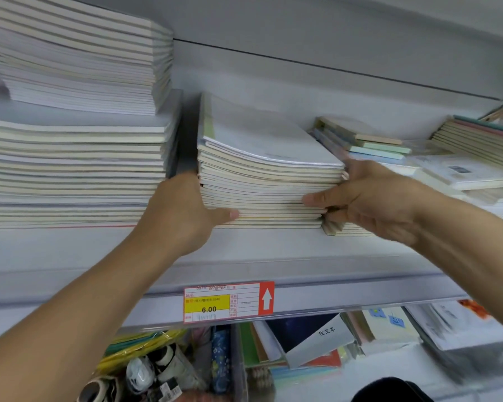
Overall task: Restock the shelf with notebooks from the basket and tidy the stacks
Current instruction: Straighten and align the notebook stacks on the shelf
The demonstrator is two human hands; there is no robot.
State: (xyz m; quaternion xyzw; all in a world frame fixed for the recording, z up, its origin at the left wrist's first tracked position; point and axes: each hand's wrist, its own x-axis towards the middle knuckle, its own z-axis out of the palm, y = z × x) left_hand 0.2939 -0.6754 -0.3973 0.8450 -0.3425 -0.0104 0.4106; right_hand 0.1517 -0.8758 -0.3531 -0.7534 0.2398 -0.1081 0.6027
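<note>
A stack of pale notebooks (262,181) rests on the grey shelf (70,250), with its top books bowed upward. My left hand (183,210) presses flat against the stack's left side, thumb across the lower front edge. On the right side my right hand (366,195) clamps the stack, thumb on the front and fingers hidden behind the corner. Both hands squeeze the same stack. The basket is not in view.
A taller double pile of notebooks (73,158) fills the shelf to the left, a narrow gap away. Smaller pastel notebooks (369,143) and more piles (476,146) lie to the right. A price tag (228,301) hangs on the shelf edge; mixed stationery (302,343) sits below.
</note>
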